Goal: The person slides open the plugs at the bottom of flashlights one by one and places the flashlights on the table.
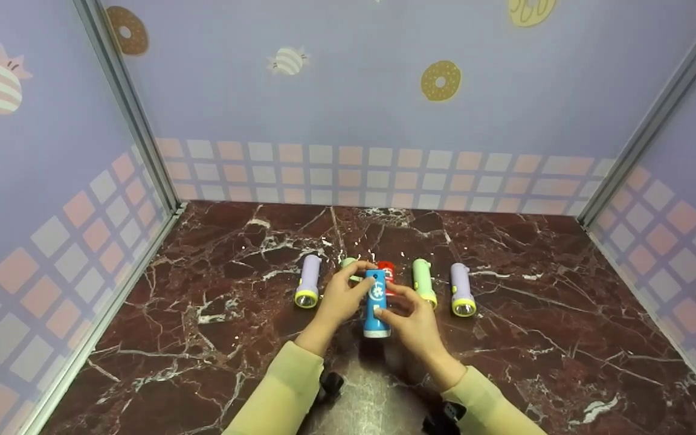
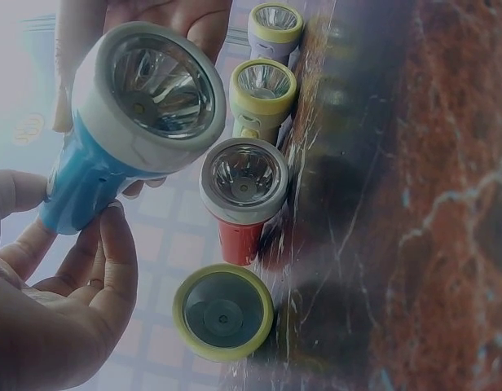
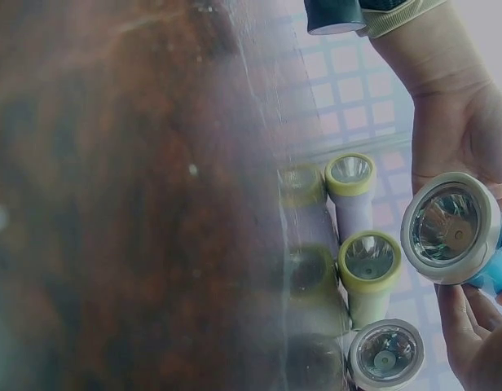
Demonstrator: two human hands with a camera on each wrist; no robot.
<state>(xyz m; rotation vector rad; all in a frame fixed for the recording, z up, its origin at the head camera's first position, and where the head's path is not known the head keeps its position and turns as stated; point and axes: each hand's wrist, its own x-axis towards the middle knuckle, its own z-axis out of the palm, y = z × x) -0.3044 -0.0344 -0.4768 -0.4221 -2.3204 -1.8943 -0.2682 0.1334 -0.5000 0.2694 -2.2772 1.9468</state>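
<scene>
Blue flashlight (image 1: 376, 304) is held between both hands above the marble surface (image 1: 565, 338), just before the flashlight row; left hand (image 1: 339, 299) and right hand (image 1: 411, 317) curl fingers round its body

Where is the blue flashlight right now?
In the head view the blue flashlight is centre, held by the left hand and right hand, just in front of the red flashlight in the row on the marble table.
</scene>
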